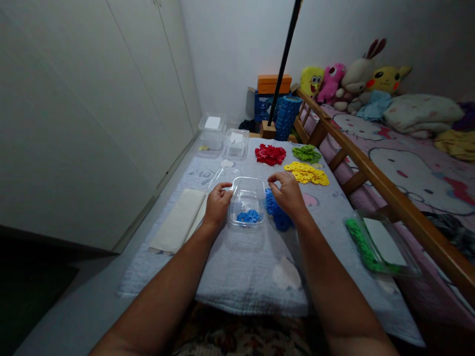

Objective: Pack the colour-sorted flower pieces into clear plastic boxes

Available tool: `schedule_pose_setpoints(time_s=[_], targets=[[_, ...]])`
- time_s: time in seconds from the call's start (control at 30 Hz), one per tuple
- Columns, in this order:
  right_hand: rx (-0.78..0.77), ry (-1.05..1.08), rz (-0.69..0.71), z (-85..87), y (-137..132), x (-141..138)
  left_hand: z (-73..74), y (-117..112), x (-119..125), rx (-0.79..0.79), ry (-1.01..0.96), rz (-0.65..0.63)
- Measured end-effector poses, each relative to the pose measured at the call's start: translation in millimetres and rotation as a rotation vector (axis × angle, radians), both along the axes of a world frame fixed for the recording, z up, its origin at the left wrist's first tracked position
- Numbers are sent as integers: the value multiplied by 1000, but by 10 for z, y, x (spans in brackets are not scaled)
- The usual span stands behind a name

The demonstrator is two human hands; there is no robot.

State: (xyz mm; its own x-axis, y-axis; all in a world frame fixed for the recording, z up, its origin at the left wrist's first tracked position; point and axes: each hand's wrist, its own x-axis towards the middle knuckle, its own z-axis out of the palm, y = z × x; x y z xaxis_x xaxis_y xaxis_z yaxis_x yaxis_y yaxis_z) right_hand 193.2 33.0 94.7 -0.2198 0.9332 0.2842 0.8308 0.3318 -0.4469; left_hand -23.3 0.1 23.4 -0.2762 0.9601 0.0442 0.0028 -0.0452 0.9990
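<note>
My left hand point(218, 203) pinches the left rim of a clear plastic container point(248, 197), which stands on the cloth. Inside it lie a few blue flower-shaped plastic pieces point(248, 216), at the near end. Just right of the container, my right hand point(286, 193) hovers with thumb and fingertips drawn together; what they hold, if anything, is too small to make out. Beneath that hand and partly covered by it is a pile of blue pieces point(282, 220). A clear lid point(224, 177) rests behind my left hand.
Red point(270, 155), light green point(306, 154) and yellow pieces point(307, 173) lie in piles farther back. Lidded containers point(236, 143) stand at the far left; one with green pieces point(361, 247) sits right. Folded beige cloth point(178, 220) lies left. A wooden bed rail point(349, 153) borders the right side.
</note>
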Motion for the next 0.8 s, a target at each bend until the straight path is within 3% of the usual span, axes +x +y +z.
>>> schedule_pose_setpoints(time_s=[0.07,0.23,0.37,0.6,0.8], targets=[[-79,-107,-30,-85,14,59,2,-1,2,2,-6,0],[-181,-366,77,-324,-47,47,18,-8,8,-3,-26,-2],[-213,-414,85,-398,-61,25,31,-12,10,-15,-26,5],[-200,-213,14,-359,-7,89,38,-12,-1,-8,33,9],[-118,198,-82,-276,47,240,13,-1,-13,-7,30,6]])
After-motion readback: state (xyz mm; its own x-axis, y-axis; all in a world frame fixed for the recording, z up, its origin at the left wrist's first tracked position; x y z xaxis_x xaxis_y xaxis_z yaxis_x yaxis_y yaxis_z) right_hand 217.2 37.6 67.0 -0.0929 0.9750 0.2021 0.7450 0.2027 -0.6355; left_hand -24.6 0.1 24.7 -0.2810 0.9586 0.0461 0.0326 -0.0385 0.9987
